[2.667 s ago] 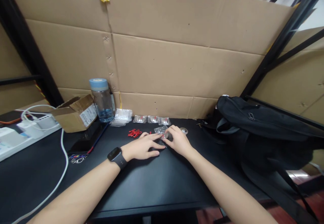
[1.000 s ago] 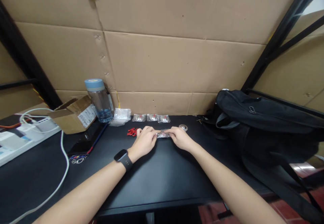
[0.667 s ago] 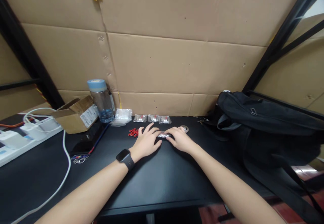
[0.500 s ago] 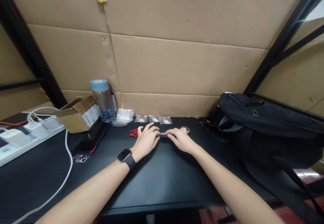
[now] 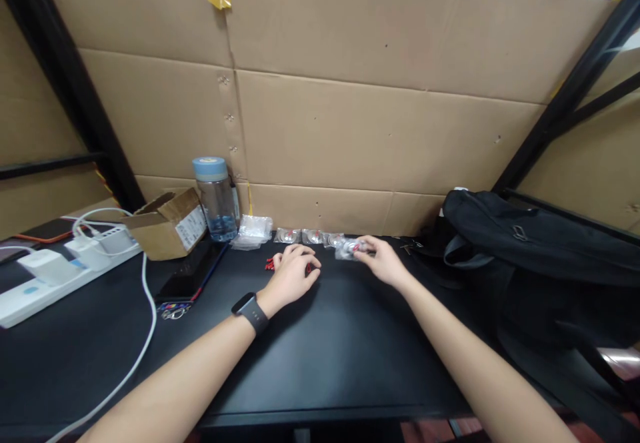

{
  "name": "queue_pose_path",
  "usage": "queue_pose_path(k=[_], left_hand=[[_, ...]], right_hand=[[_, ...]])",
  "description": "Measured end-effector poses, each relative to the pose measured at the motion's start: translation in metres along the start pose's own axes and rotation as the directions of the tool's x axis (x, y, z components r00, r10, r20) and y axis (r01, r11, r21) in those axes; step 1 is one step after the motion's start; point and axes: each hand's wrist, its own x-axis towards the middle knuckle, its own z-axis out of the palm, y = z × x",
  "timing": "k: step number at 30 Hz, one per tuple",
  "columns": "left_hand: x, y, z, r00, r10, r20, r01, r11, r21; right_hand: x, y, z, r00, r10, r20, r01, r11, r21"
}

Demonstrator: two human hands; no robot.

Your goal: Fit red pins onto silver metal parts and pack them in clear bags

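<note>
My right hand (image 5: 383,259) pinches a small clear plastic packet (image 5: 347,249) with something round and red in it, low over the black table. Just beyond it, three similar packets (image 5: 312,236) lie in a row near the cardboard wall. Over a pile of small red pieces (image 5: 271,264) rests my left hand (image 5: 294,273), a dark watch on its wrist; its fingers are apart and curved, and part of the pile is hidden under them. A stack of empty-looking clear bags (image 5: 256,227) is at the left end of the row.
On the left are a water bottle (image 5: 215,199), an open cardboard box (image 5: 167,226), a dark tablet-like device (image 5: 187,273) and a white power strip (image 5: 95,263) with cables. A black backpack (image 5: 540,249) fills the right side. Cardboard panels (image 5: 320,136) stand behind the table (image 5: 330,363).
My hands have moved apart. The packet that was between both hands is now in my right hand, farther right and by the row. My left hand has let go of it. The view has shifted slightly.
</note>
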Motion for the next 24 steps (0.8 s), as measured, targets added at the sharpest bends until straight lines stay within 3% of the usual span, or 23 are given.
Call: queue_pose_path(k=[2, 5, 10, 14, 19, 24], left_hand=[[0.0, -0.007, -0.008, 0.998, 0.018, -0.06, -0.014, 0.997, 0.073], [-0.001, -0.015, -0.013, 0.997, 0.041, -0.066, -0.029, 0.985, 0.172], [-0.003, -0.018, -0.01, 0.99, 0.138, -0.022, -0.131, 0.968, 0.214], [-0.001, -0.021, -0.007, 0.967, 0.249, 0.045, -0.253, 0.945, 0.209], [0.007, -0.023, -0.006, 0.965, 0.258, 0.052, -0.263, 0.942, 0.209], [0.016, -0.037, -0.026, 0.987, 0.13, -0.092, -0.111, 0.977, 0.182]], right_hand=[[0.021, 0.017, -0.019, 0.993, 0.098, -0.064, -0.106, 0.985, -0.139], [0.049, 0.04, -0.037, 0.985, 0.168, -0.048, -0.175, 0.956, -0.234], [0.07, 0.06, -0.026, 0.968, 0.25, 0.019, -0.233, 0.926, -0.298], [0.072, 0.063, -0.01, 0.954, 0.297, -0.039, -0.288, 0.873, -0.393], [0.063, 0.052, -0.016, 0.96, 0.266, -0.091, -0.275, 0.821, -0.5], [0.039, 0.041, -0.033, 0.973, 0.212, 0.089, -0.144, 0.863, -0.484]])
